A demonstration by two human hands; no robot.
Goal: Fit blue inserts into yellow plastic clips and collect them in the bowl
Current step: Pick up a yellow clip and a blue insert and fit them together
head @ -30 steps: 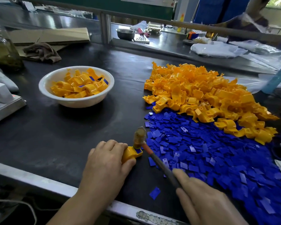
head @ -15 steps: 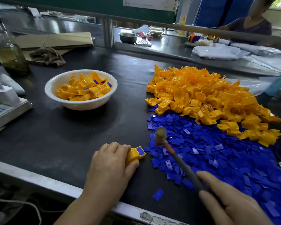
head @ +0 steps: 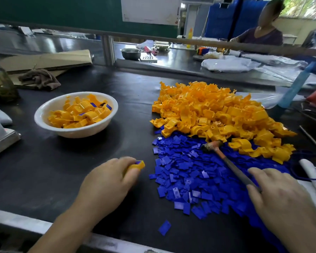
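Observation:
My left hand (head: 106, 183) grips a yellow clip (head: 138, 165) with a blue insert showing on its top, just above the black mat. My right hand (head: 285, 201) lies with spread fingers over the end of a small hammer (head: 226, 159). The hammer's head rests on the heap of blue inserts (head: 190, 176). Behind that heap lies a big pile of yellow clips (head: 217, 114). A white bowl (head: 44, 114) at the left holds several fitted clips.
One stray blue insert (head: 164, 227) lies near the table's metal front edge (head: 16, 220). A rag (head: 38, 78), cardboard (head: 47, 59) and a glass bottle (head: 0, 83) sit at the back left. A white device (head: 0, 137) is at the far left. A person (head: 261, 33) works across the bench.
The hammer has swung away from the clip to the right and come down onto the blue heap. My right hand's fingers have loosened on its handle. My left hand keeps the clip.

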